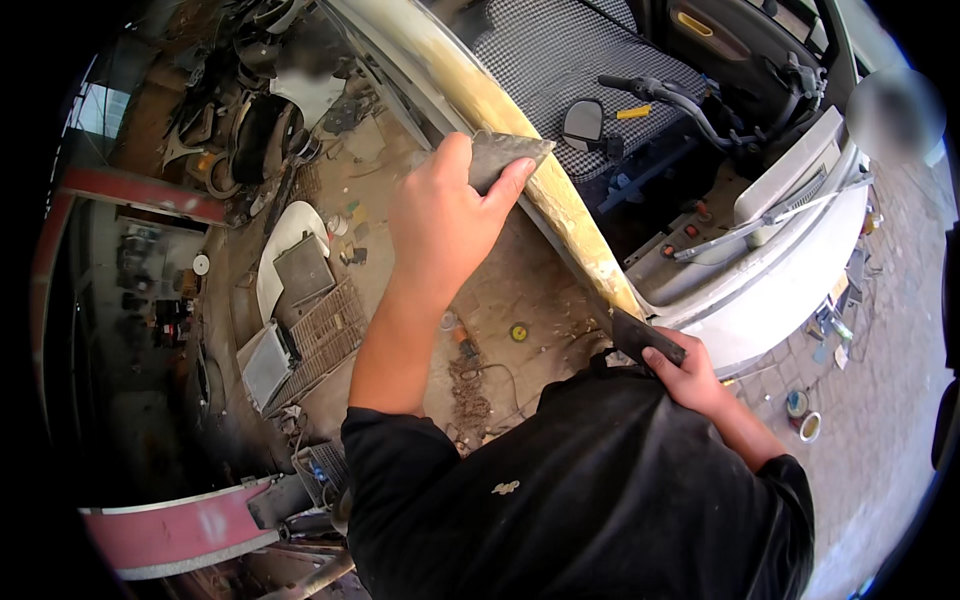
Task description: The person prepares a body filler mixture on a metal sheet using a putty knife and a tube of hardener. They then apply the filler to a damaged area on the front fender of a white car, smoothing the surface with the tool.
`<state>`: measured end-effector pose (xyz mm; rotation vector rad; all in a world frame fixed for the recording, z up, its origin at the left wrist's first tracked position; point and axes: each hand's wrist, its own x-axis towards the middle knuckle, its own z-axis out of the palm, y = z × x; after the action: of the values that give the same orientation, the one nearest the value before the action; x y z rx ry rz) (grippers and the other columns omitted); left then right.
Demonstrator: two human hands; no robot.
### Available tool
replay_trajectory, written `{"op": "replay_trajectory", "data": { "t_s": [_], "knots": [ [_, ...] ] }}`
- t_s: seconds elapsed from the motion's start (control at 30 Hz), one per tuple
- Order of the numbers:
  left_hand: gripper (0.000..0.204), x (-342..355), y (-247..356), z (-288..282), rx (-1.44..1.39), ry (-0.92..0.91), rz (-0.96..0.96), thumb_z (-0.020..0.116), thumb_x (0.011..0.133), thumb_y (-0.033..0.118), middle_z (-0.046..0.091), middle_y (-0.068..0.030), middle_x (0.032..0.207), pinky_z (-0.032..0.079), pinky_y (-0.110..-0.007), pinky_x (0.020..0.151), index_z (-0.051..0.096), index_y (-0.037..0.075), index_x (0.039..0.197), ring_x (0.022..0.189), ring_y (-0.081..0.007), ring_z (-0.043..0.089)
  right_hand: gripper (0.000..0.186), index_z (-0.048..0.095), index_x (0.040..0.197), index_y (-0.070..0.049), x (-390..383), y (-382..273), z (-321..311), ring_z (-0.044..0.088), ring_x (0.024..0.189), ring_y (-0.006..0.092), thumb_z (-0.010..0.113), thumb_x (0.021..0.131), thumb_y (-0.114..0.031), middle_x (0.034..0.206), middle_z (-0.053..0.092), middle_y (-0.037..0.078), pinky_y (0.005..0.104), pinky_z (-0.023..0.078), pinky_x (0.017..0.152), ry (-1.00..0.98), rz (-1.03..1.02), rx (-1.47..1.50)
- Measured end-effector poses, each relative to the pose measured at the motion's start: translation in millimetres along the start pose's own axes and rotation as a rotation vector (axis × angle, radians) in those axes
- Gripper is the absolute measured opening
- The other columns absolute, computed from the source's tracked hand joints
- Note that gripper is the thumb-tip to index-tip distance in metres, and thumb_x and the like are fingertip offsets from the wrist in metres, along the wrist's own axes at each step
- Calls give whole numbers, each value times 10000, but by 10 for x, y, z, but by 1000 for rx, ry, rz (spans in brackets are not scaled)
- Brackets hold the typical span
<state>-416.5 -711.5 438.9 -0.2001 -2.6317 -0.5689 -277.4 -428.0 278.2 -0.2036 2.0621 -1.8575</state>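
A long car-body pillar (450, 68), coated in yellowish filler (572, 225), runs diagonally from the upper left to the windscreen base. My left hand (440, 215) is closed round a flat grey filler spreader (492, 155), thumb on its near side. That spreader's far corner lies over the coated pillar; whether it presses on the surface is hard to tell. Beside the pillar's lower end, my right hand (690, 375) grips a dark rectangular spreader (642, 338) between thumb and fingers. The filler looks rough and uneven along its lower stretch.
Inside the vehicle are a checkered seat cover (560, 60), a loose mirror (583, 125) and a bare steering wheel (690, 105). A wiper arm (790, 212) crosses the cowl. Discarded parts, a metal grille (325, 335) and a yellow tape roll (519, 332) lie on the ground.
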Motion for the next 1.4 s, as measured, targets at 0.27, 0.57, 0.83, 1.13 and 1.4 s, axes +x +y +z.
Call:
{"op": "replay_trajectory", "data": {
  "t_s": [0.27, 0.57, 0.83, 1.13, 1.4],
  "knots": [
    [411, 105, 219, -138, 227, 65, 67, 754, 839, 427, 676, -184, 725, 542, -445, 564, 587, 52, 849, 629, -394, 669, 271, 638, 1197, 37, -30, 114, -175, 628, 881, 152, 631, 963, -99, 955, 707, 131, 313, 509, 838, -34, -7, 40],
    [411, 160, 357, -138, 346, 43, 159, 766, 829, 438, 683, -154, 729, 546, -439, 570, 599, 63, 835, 647, -350, 686, 268, 637, 1195, 41, -30, 316, -360, 631, 885, 159, 626, 968, -102, 950, 708, 141, 319, 511, 834, -116, -26, 97],
    [445, 68, 369, -71, 364, -46, 62, 747, 829, 491, 681, -152, 718, 554, -451, 585, 608, 69, 850, 653, -363, 689, 257, 641, 1182, 40, -31, 371, -454, 623, 871, 161, 622, 967, -100, 940, 704, 146, 325, 510, 819, -178, -29, 98],
    [430, -272, 411, 206, 385, -108, 172, 815, 804, 401, 666, -162, 703, 540, -407, 558, 580, 42, 767, 607, -313, 675, 227, 647, 1149, 26, -62, 449, -485, 621, 816, 180, 621, 967, -107, 882, 681, 141, 326, 507, 788, -185, -52, 110],
    [420, -321, 484, 258, 396, -13, 137, 772, 821, 447, 675, -130, 716, 543, -422, 542, 580, 76, 773, 619, -329, 675, 231, 648, 1158, 23, -158, 462, -528, 608, 815, 166, 620, 970, -110, 883, 678, 135, 322, 507, 790, -204, -56, 94]
  ]
}}
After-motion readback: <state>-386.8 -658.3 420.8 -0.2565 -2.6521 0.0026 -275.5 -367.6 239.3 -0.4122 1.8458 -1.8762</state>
